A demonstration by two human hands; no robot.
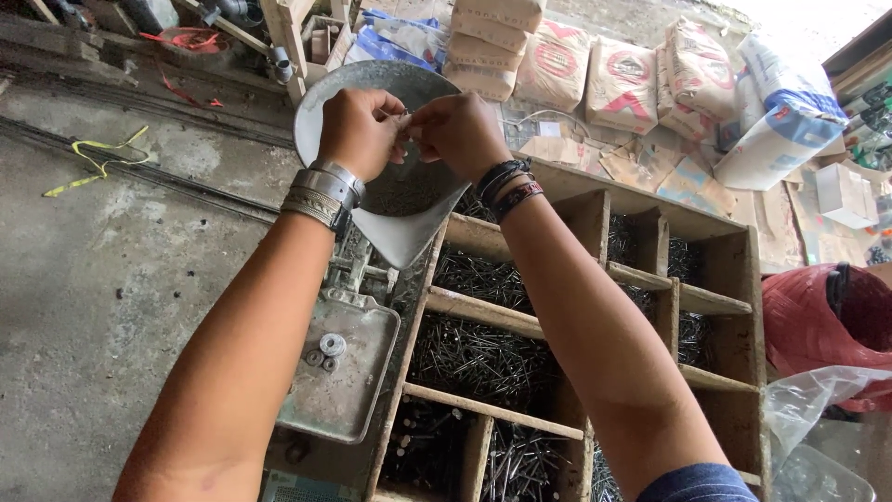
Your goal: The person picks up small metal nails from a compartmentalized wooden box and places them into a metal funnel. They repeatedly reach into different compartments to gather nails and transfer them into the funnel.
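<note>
Both hands are raised together over a grey metal scale scoop [372, 84] that holds a small heap of dark nails [404, 197]. My left hand [358, 130], with a metal bracelet on the wrist, meets my right hand [460, 130], which wears dark bead bracelets. The fingertips of both hands pinch something small and pale between them; it is too small to tell what it is. The scoop's spout points down toward a wooden rack [567, 307].
The wooden rack has several compartments full of nails. A flat metal scale pan [353, 390] with round weights [332, 345] lies left of it. Stacked paper sacks [618, 79] stand at the back, a red bag [818, 325] and clear plastic [818, 400] at right. Concrete floor [102, 279] lies left.
</note>
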